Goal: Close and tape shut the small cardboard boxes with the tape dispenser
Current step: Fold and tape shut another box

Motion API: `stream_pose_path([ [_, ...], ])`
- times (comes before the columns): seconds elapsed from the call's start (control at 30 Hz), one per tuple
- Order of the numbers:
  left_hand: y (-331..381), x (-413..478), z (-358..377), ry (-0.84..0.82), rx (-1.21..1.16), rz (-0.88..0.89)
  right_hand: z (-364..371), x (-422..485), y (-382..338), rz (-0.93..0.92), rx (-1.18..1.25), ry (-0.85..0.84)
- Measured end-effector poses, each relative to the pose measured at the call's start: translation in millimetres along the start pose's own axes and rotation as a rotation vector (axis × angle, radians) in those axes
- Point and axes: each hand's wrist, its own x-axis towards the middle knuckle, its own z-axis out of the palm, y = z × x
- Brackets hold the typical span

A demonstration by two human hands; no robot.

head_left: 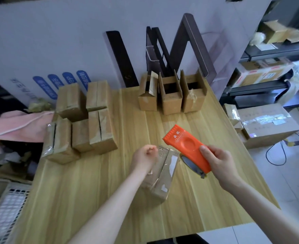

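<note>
A small cardboard box [163, 175] lies on the wooden table [92, 191] in front of me, its flaps down and a shiny strip of clear tape along its top. My left hand [144, 155] hovers over the box's far left corner, fingers curled into a loose fist with nothing visible in them. My right hand [217, 164] grips the orange tape dispenser [186, 147] just right of the box, its toothed end pointing away from me. Three open boxes [171, 97] stand upright at the back. Several closed, taped boxes [81, 124] are grouped at the left.
A large white carton wall [57, 41] with dark metal profiles [122, 57] leaning on it stands behind the table. A pink cloth [16, 124] and a white crate [6, 208] lie left of the table. Shelves [268, 67] and cartons [266, 124] stand at the right.
</note>
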Motion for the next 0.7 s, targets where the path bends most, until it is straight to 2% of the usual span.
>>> stream_pose_path([
  [0.07,24.1,3.0,-9.0,-0.093,-0.358,-0.078,0.4,-0.8,-7.5,-0.015,0.024,-0.043],
  [0.13,44.5,1.9,-20.4,-0.174,-0.493,-0.117,0.9,-0.3,-13.3,-0.024,0.015,-0.057],
  [0.23,58.7,-1.1,-33.7,-0.227,-0.505,-0.116,1.6,0.6,-17.6,-0.040,-0.004,-0.072],
  [0.5,69.0,0.8,-39.1,-0.206,-0.370,-0.086,3.1,2.9,-24.3,-0.092,-0.125,-0.137],
  [0.7,80.8,11.8,-33.7,-0.107,-0.246,0.004,4.3,8.0,-39.3,-0.142,-0.260,-0.156],
])
